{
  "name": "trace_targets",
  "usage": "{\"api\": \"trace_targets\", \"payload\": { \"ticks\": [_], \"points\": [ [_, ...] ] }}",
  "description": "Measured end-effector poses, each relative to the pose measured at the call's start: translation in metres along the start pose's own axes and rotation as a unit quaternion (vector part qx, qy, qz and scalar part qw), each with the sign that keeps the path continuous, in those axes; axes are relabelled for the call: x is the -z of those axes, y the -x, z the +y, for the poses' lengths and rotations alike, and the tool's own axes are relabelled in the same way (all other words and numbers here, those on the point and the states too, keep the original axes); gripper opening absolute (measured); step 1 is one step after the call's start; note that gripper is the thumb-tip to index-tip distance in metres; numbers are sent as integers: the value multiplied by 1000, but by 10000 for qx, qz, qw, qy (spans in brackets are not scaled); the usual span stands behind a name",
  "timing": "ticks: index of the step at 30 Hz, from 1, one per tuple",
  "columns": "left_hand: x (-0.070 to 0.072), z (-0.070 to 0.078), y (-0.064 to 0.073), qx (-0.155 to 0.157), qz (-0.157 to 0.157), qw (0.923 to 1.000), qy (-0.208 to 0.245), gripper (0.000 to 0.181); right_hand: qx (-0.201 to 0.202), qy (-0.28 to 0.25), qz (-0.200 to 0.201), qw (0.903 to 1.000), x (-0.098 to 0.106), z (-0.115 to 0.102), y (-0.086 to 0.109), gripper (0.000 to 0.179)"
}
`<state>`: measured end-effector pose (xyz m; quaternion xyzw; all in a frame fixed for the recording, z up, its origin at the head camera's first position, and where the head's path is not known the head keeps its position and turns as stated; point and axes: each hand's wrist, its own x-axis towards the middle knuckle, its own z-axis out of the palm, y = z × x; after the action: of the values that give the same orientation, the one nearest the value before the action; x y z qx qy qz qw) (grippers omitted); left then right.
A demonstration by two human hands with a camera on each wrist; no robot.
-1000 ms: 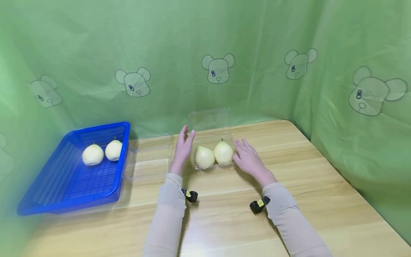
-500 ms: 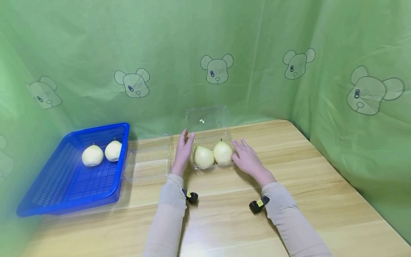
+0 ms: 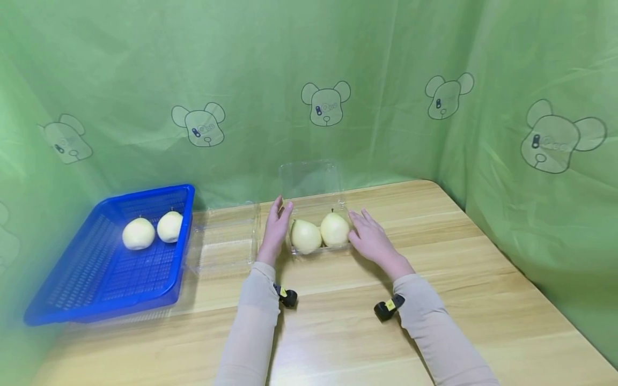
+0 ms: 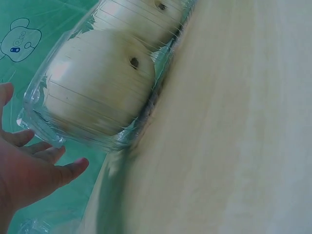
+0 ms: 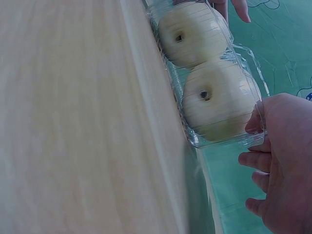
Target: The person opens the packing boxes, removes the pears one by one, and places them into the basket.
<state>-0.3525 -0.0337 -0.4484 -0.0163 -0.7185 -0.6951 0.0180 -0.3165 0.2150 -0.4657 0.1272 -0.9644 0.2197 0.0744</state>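
Two pale yellow pears, a left one [image 3: 306, 237] and a right one [image 3: 335, 229], sit side by side in a clear plastic clamshell box. Its lid [image 3: 309, 179] stands raised at the back. At the box's left side is my left hand [image 3: 275, 228], fingers extended and thumb apart; the left wrist view shows the fingertips right at the box corner [image 4: 44, 129]. My right hand [image 3: 372, 238] is at the opposite side, fingers loosely bent. In the right wrist view one of its digits overlaps the clear wall beside the nearer pear [image 5: 222, 100].
Left of my left hand lies another clear clamshell box [image 3: 227, 236]. Beyond it a blue basket [image 3: 96, 284] holds two more pears, one [image 3: 138, 234] beside the other [image 3: 170, 227]. A green curtain [image 3: 386, 139] hangs behind the wooden table [image 3: 333, 332].
My left hand has come slightly back towards me along the box's side. The raised lid has shifted a little. My right hand and the pears look nearly still.
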Motion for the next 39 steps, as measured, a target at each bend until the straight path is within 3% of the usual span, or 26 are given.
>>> {"api": "trace_targets", "payload": {
  "ticks": [28, 34, 39],
  "points": [
    [1, -10, -2, 271, 50, 9994, -187, 69, -51, -107, 42, 9999, 2, -3, 1, 59],
    [2, -7, 0, 346, 50, 9991, -221, 71, -31, -58, 21, 10000, 1, -2, 0, 60],
    [5, 2, 3, 339, 223, 9988, -283, 68, -45, -106, 16, 9999, 1, -2, 1, 59]
  ]
}}
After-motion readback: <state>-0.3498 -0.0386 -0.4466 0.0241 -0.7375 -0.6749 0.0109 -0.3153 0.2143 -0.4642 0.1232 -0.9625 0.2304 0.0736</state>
